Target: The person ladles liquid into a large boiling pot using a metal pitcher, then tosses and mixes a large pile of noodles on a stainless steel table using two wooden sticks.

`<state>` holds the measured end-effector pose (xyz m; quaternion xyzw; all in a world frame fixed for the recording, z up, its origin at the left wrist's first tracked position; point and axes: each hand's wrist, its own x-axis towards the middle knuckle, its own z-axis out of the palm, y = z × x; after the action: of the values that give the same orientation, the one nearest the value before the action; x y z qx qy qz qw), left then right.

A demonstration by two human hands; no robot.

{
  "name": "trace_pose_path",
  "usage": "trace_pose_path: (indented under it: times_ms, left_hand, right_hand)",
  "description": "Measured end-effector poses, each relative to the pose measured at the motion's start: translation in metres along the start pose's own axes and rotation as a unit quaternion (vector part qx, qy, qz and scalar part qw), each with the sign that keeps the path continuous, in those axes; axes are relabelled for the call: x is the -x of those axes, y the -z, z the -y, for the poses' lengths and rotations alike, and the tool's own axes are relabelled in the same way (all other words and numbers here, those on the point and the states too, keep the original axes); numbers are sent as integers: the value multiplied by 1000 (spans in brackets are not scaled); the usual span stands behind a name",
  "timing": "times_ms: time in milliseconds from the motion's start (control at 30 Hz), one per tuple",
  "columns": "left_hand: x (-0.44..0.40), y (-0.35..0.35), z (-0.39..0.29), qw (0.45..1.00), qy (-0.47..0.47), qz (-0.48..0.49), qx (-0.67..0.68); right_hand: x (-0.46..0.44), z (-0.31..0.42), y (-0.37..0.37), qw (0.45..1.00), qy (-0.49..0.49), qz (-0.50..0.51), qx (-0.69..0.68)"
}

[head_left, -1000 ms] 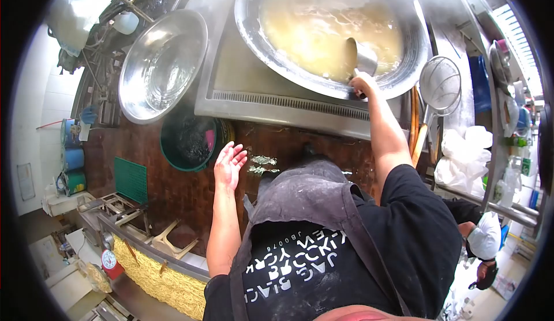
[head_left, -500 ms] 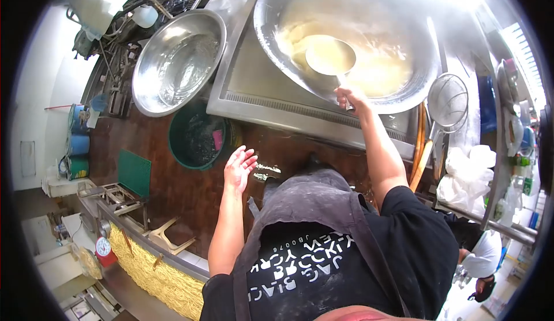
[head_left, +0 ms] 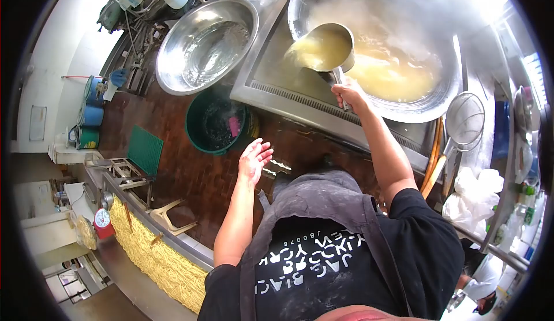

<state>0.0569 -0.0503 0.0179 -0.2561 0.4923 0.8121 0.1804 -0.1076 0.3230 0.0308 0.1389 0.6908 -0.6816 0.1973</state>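
Observation:
My right hand (head_left: 349, 94) grips the handle of a deep metal dipper (head_left: 336, 61), tilted to the left. Cloudy yellowish liquid (head_left: 300, 52) spills from its lip over the steel stove top (head_left: 270, 70), left of a large wok (head_left: 398, 113). Steam rises from the pale yellow liquid inside the wok. My left hand (head_left: 254, 160) hangs in the air with fingers outstretched, holding nothing, near a dark green tub (head_left: 193, 136). A pink object (head_left: 234, 126) shows inside that tub.
A wide metal basin (head_left: 166, 70) stands left of the stove. On the right are a wire strainer (head_left: 465, 116) and white plastic bags (head_left: 473, 197). Yellow noodles (head_left: 153, 254) cover a counter at lower left, beside a red scale (head_left: 103, 221). Another person (head_left: 485, 283) is at lower right.
The dipper has moved from above the wok's liquid to its left rim and tipped, and liquid now pours out. My left hand stays open. The whole view has shifted slightly.

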Motion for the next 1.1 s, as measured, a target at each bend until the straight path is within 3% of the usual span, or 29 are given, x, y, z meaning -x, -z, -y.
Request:
trace_pose_path:
  times_ms: [600,933,967,1033,1100]
  left_hand:
    - [3,14,4,1000,3,-16,11]
    - [-1,8,2,1000,3,-14,15]
    - [-4,11,5,1000,0,-7,14]
    - [-4,9,5,1000,-2,-7,18]
    - [-3,6,6,1000,3,-12,26]
  right_hand:
    - [-17,2,-45,973,26,-110,201]
    - [-22,-4,-60,893,95,-199,391]
    - [-24,-2,-61,891,51,-174,415]
    - [-35,-20,-64,850,137,-223,458]
    - [-39,-21,-64,873,80,-180,446]
